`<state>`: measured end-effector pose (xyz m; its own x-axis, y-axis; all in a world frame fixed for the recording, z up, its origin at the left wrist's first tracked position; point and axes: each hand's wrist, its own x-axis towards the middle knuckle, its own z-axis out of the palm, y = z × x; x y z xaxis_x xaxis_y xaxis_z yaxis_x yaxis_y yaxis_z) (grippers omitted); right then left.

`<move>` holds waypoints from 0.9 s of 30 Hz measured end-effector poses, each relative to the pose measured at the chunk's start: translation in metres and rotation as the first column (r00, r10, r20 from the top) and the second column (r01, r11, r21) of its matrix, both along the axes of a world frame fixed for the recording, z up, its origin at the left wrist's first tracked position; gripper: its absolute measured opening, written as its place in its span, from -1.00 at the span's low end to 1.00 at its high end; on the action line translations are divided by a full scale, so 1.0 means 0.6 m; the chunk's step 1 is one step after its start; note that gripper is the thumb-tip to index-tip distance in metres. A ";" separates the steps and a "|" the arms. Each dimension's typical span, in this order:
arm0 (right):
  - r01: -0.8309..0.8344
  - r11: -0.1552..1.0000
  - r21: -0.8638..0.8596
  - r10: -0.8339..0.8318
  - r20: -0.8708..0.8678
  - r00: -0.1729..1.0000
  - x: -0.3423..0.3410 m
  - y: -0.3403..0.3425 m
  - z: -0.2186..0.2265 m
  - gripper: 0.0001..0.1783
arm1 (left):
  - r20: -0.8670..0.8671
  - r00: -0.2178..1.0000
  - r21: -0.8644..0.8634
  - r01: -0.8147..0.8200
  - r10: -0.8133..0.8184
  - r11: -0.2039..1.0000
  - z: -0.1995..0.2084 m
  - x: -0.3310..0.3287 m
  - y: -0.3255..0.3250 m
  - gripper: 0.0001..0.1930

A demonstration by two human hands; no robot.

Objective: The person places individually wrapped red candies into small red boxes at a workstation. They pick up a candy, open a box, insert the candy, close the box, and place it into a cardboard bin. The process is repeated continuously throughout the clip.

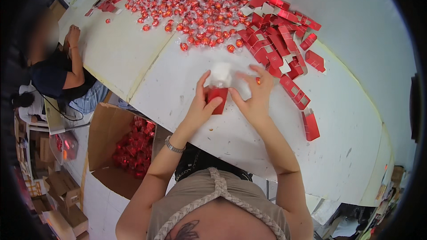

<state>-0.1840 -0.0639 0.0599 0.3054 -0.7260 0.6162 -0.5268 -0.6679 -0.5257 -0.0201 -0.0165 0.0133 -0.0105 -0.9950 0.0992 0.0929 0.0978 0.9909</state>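
At centre, the left hand grips one box; the right hand, blurred fingers wide, shows one candy, whether held I cannot tell.

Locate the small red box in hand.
In the head view, the red box is near centre, held in the left hand, with the right hand just to its right.

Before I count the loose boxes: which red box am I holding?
The red box in your left hand; those in and beside the pile, ahead to your right, lie loose.
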 end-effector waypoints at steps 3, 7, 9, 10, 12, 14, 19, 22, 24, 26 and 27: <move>-0.391 0.800 0.456 0.132 0.502 0.855 0.000 0.017 -0.038 -0.64 | 0.160 0.987 -0.130 -0.014 0.035 0.991 0.028 -0.015 0.012 -0.35; -0.531 0.729 0.432 0.118 0.685 0.719 0.009 0.026 -0.064 -0.75 | 0.164 0.986 -0.060 0.020 -0.010 0.998 0.023 -0.028 0.022 -0.51; -0.380 0.862 0.336 0.062 0.673 0.737 0.019 0.029 -0.063 -0.85 | 0.022 0.999 0.066 0.039 -0.040 0.997 0.034 -0.041 0.036 -0.54; -0.459 0.794 0.400 0.015 0.740 0.672 0.019 0.031 -0.052 -0.87 | -0.050 0.998 0.128 0.050 -0.044 0.990 0.037 -0.044 0.039 -0.55; -0.573 0.660 0.486 -0.061 0.795 0.604 0.013 0.030 -0.028 -0.88 | 0.251 0.968 -0.009 -0.016 0.017 1.000 0.040 -0.040 0.039 -0.53; -0.589 0.578 0.565 -0.045 0.743 0.668 -0.001 0.016 -0.017 -0.85 | 0.394 0.917 -0.076 -0.033 0.060 0.997 0.047 -0.038 0.043 -0.50; -0.600 0.507 0.619 -0.018 0.704 0.710 -0.013 0.022 0.030 -0.84 | 0.379 0.925 -0.090 -0.004 0.038 0.996 0.050 -0.026 0.057 -0.41; -0.533 0.623 0.573 0.097 0.619 0.779 -0.020 0.026 0.036 -0.84 | 0.342 0.939 -0.140 0.012 0.037 0.990 0.047 -0.027 0.057 -0.37; -0.504 0.633 0.588 0.161 0.537 0.828 -0.025 0.030 0.047 -0.83 | 0.291 0.956 -0.105 -0.015 0.045 0.994 0.058 -0.028 0.061 -0.38; -0.516 0.647 0.561 0.220 0.511 0.831 -0.025 0.040 0.045 -0.82 | 0.310 0.948 -0.101 -0.044 0.074 0.994 0.066 -0.026 0.069 -0.42; -0.538 0.659 0.525 0.247 0.524 0.815 -0.024 0.052 0.040 -0.82 | 0.350 0.932 -0.121 -0.056 0.095 0.991 0.067 -0.024 0.075 -0.45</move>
<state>-0.1986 -0.0324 0.0841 0.5065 -0.8406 0.1918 0.0431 -0.1975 -0.9794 -0.0342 0.0286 0.0536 0.0103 -0.9779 0.2088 -0.2737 0.1981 0.9412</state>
